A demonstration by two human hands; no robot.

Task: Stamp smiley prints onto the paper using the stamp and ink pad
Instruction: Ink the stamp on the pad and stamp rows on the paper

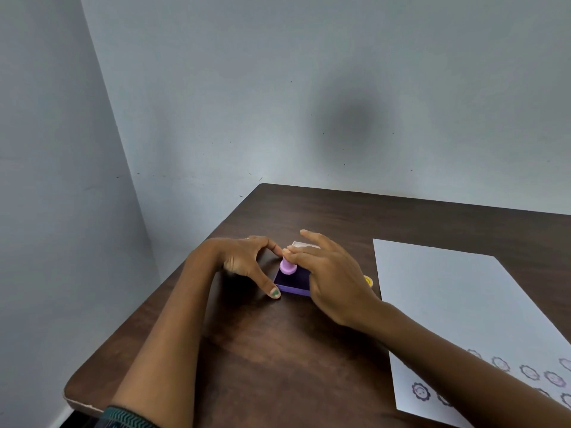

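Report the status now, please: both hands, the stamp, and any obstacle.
Right hand pinches pink stamp on purple ink pad. Left hand steadies the pad. Paper to the right, prints along its near edge. No obstacle.

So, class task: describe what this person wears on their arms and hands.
Both forearms are bare. The left hand has a thin ring and chipped green polish on the thumbnail. A dark teal patterned sleeve edge shows near the left elbow. The right hand shows nothing worn.

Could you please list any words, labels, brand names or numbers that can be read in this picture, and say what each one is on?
None: no readable words, numbers or brand marks show.
Paper: only stamped smiley prints, pictures rather than text.
Stamp and ink pad: no visible label.
Yellow object behind the right hand: mostly hidden, any markings cannot be read.
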